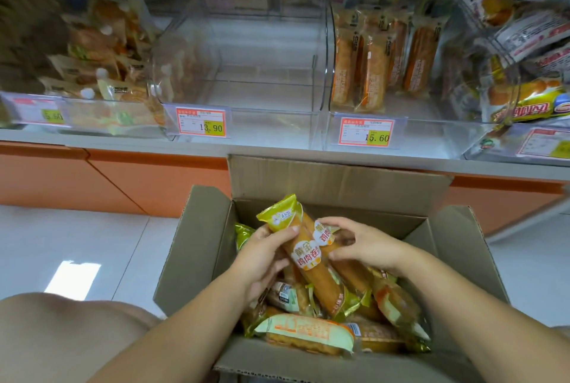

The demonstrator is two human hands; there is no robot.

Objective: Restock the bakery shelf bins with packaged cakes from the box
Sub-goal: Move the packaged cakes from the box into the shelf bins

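Over the box (pixel 197 247), the left hand (pixel 262 259) has its grip round one cake (pixel 308 262); the right hand (pixel 367 243) pinches a second cake (pixel 324 233), likely gathering both for the empty bin (pixel 271 123).

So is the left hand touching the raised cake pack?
Touching. The head view shows the left hand gripping the cake pack, thumb across its front.

Packs (pixel 92 43) in the left bin (pixel 92 115) are a blurry smear, the far-right bin (pixel 505 142) runs off the edge, and fine print on the price tag (pixel 200 121) is unreadable (only 13.90 reads).
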